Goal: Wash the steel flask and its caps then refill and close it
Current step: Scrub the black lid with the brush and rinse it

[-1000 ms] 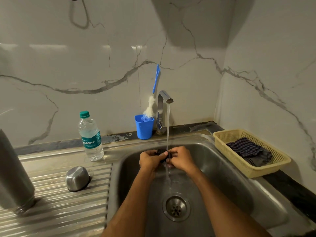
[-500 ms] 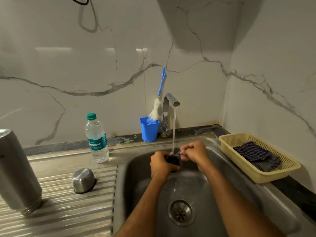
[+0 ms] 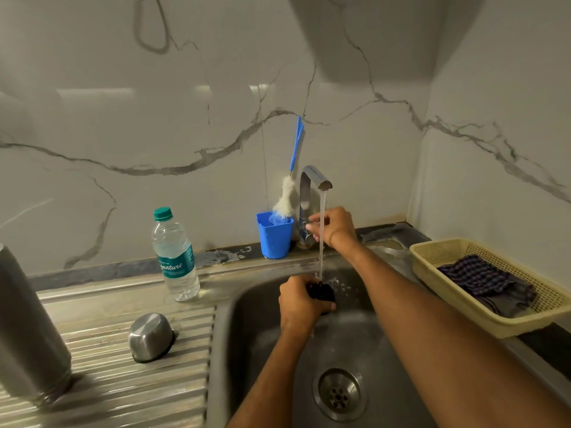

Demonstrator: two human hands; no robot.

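My left hand (image 3: 301, 302) grips a small black inner cap (image 3: 322, 292) over the sink (image 3: 244, 335), right under the running stream from the tap (image 3: 310, 193). My right hand (image 3: 335, 227) is up at the tap's base, its fingers curled around the tap lever (image 3: 307, 225). The steel flask (image 3: 29, 332) stands on the ribbed drainboard at the far left, partly cut off by the frame. A steel outer cap (image 3: 150, 336) lies mouth-down on the drainboard beside the sink.
A plastic water bottle (image 3: 176, 257) stands behind the drainboard. A blue cup (image 3: 275, 237) holding a bottle brush (image 3: 292, 177) sits left of the tap. A yellow basket (image 3: 445, 254) with a checked cloth (image 3: 482, 278) rests at the right. The drain (image 3: 340, 393) lies below my arms.
My right hand left the black cap and rose to the tap lever. My left hand kept the cap under the stream. The view shifted down and left.
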